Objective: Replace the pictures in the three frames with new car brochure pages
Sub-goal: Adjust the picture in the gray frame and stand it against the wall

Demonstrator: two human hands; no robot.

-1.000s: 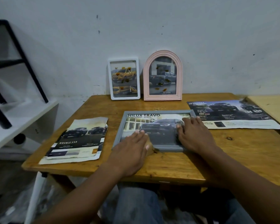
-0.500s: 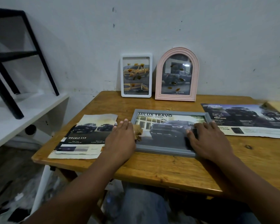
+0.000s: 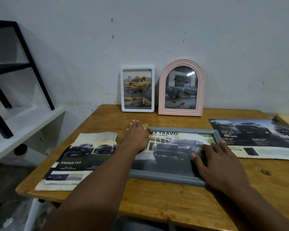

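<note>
A grey picture frame (image 3: 165,178) lies flat on the wooden table (image 3: 157,200) with a dark pickup brochure page in it. My left hand (image 3: 137,137) lies with straight fingers at the frame's far left corner, over a small tan scrap (image 3: 147,126). My right hand (image 3: 218,164) rests flat, fingers spread, on the frame's right part. A white frame (image 3: 138,67) with a yellow pickup picture and a pink arched frame (image 3: 201,94) with a dark pickup picture lean on the wall behind.
A "Double Cab" brochure page (image 3: 80,157) lies left of the grey frame, near the table's left edge. A wide dark brochure page (image 3: 257,139) lies at the right. A white shelf (image 3: 23,120) with a black metal stand (image 3: 35,67) is at the left.
My left hand slid with the tan scrap from the frame's near edge up along its left side to the far left corner. My right hand stayed on the frame's right part.
</note>
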